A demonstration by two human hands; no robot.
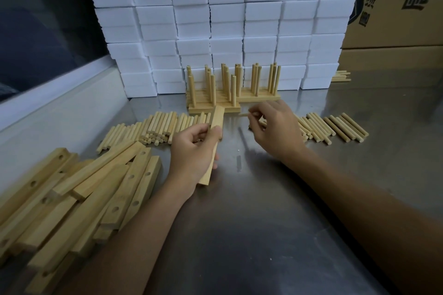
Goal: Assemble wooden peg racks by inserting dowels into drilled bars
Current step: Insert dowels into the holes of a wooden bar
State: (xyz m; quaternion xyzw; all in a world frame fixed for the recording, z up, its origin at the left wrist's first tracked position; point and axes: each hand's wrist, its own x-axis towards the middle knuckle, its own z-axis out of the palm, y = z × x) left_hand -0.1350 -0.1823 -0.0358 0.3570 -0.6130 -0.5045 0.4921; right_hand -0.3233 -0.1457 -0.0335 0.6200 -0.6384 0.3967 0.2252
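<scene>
Head view: the bar point(215, 135) is partly hidden by the left hand point(194, 151) gripping it, tilted above the worktop point(263, 199); its holes cannot be seen; a dowel point(243, 114) is pinched by the right hand point(271, 127), mostly covered; finished racks point(230, 98) are stood behind.

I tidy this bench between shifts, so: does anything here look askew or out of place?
Only mildly. The drilled bars on the left lie in a loose, criss-crossed heap rather than a stack, and a few dowels sit apart by the cardboard box. The finished racks stand upright. Nothing looks damaged or spilled.
</scene>
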